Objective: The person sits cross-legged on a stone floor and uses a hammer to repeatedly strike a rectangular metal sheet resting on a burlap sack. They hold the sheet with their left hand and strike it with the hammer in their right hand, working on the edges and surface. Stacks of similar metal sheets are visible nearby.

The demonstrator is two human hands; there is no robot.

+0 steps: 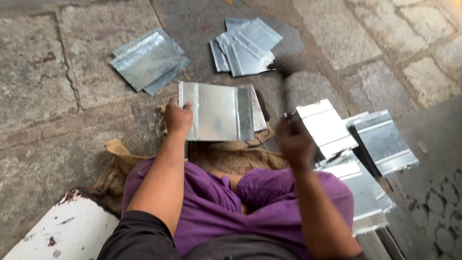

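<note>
I sit on stone paving with purple cloth over my legs. My left hand (pixel 178 117) presses on the left edge of a shiny folded metal sheet (pixel 219 111), which lies flat on a burlap sack (pixel 231 155) in front of my knees. Another sheet pokes out under its right side. My right hand (pixel 294 142) is closed around the handle of a dark, motion-blurred tool that looks like a hammer (pixel 287 72). The tool is raised above the sheet's right end.
Piles of similar metal sheets lie at the far left (pixel 148 60), far centre (pixel 246 46) and to my right (pixel 327 127) (pixel 385 142) (pixel 363 195). A white, paint-chipped rounded object (pixel 62 231) sits at the lower left.
</note>
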